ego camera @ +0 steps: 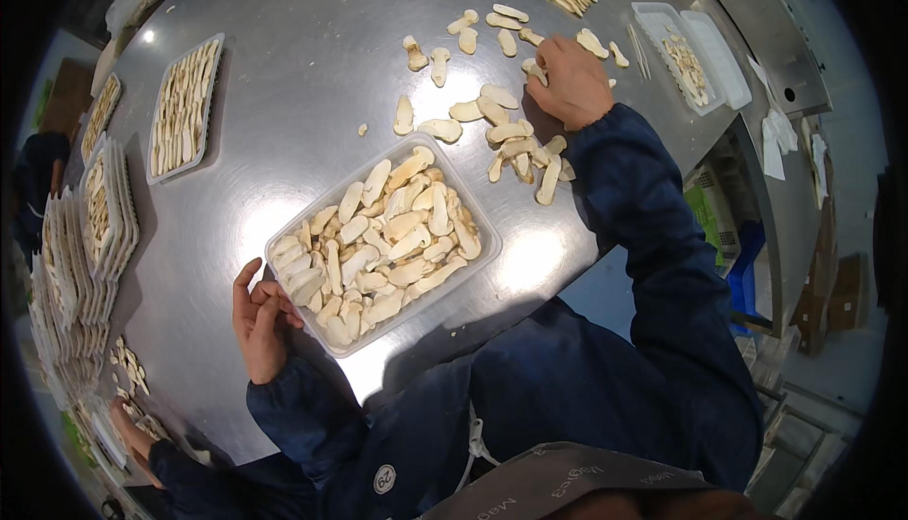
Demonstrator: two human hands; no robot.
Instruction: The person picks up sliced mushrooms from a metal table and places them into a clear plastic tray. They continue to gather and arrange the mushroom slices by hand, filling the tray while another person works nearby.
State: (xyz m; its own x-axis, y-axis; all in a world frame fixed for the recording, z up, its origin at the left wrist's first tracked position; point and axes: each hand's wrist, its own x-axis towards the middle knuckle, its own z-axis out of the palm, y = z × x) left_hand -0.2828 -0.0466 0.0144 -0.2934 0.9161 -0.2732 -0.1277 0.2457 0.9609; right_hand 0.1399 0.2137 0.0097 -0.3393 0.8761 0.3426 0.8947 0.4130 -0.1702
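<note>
A clear plastic tub point(489, 236) full of sliced pale mushrooms point(408, 225) stands tilted in view on the steel table point(340, 73) before me. My left hand point(262, 321) is at the tub's left corner, fingers curled by its wall; whether it grips the tub I cannot tell. My right hand point(576, 83) reaches over the table beyond the tub, its fingertips at a mushroom slice point(533, 71); the fingers partly hide the contact. Loose slices lie around that hand, with a heap point(521, 151) between it and the tub.
A filled tray point(186, 108) lies at left, near stacked trays point(110, 215). A co-worker's hand point(135, 435) is at lower left, and another person point(39, 179) stands at the far left. A tray with small pieces point(681, 59) and white tweezers-like sticks point(638, 51) lie at upper right.
</note>
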